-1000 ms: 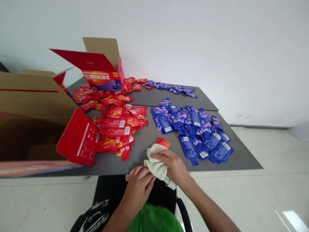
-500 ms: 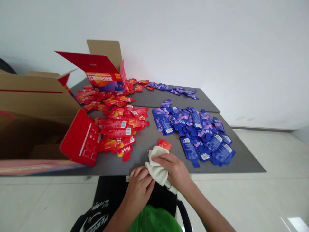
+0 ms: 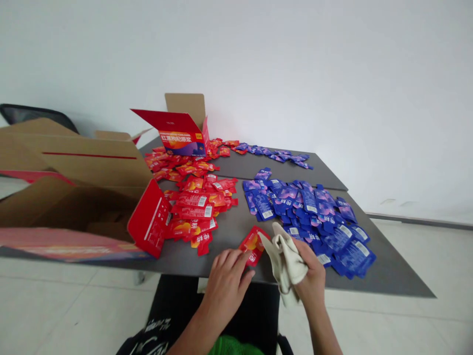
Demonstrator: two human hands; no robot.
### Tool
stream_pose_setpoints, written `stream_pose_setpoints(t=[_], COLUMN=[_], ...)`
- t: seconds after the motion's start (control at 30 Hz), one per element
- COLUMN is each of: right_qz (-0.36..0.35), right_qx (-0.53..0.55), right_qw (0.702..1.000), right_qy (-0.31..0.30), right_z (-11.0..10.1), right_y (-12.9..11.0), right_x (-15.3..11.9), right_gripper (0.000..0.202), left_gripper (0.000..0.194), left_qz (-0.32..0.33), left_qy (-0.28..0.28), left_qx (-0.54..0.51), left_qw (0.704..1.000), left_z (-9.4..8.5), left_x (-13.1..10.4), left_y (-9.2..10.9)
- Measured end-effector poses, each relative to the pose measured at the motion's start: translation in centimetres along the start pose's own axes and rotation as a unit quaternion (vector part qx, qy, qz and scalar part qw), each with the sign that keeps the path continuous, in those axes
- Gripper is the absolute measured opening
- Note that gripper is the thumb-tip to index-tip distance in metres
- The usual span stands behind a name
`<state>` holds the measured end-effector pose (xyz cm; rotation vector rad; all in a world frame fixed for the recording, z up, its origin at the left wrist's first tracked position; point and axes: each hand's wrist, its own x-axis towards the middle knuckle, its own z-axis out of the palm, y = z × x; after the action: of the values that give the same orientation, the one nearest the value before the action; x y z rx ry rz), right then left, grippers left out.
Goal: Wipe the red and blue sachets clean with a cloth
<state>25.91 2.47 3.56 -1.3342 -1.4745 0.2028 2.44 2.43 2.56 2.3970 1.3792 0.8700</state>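
Observation:
A red sachet with an orange picture lies near the table's front edge. The fingertips of my left hand rest on its lower left side, fingers stretched out and thumb apart. My right hand is closed around a bunched cream cloth, held just right of the sachet above the table edge. Part of the cloth hangs down past the edge. To the left lies a pile of red sachets; to the right, close to my right hand, a pile of blue sachets.
A large open carton with raised flaps stands at the left front of the grey table. Farther back is a smaller open red box. More blue sachets lie along the back, before a white wall.
My right hand has lifted the cloth off the red sachet and moved right, uncovering it. My left hand has moved up from the table edge onto the sachet. The view has shifted left.

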Motion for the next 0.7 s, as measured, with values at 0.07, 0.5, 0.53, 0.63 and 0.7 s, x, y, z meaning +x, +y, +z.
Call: stream_pose_setpoints(t=[0.07,0.5,0.53,0.63,0.7], right_qz=[0.011,0.040,0.032,-0.006,-0.025], right_qx=[0.025,0.013,0.013,0.013,0.016], right_qw=[0.999,0.999,0.999,1.000,1.000], right_qy=[0.016,0.032,0.030,0.014,0.003], right_z=[-0.5,-1.4,-1.5,-1.9,-2.2], right_y=[0.6,5.9,6.0,6.5,7.1], right_x=[-2.1,-5.6,-5.5,-5.5,-5.4], right_gripper=[0.031,0.034,0.033,0.034,0.037], left_gripper=[0.053,0.052,0.036,0.010,0.016], left_qz=[-0.021,-0.131,-0.133,-0.133,-0.129], left_qy=[0.020,-0.111,-0.114,-0.099,-0.063], left_qx=[0.035,-0.012,-0.020,-0.039,-0.064], left_qw=[0.999,0.985,0.984,0.985,0.988], left_z=[0.9,0.7,0.4,-0.9,-2.2], left_x=[0.9,6.1,6.2,6.4,6.6], left_y=[0.3,-0.1,-0.1,-0.2,-0.6])
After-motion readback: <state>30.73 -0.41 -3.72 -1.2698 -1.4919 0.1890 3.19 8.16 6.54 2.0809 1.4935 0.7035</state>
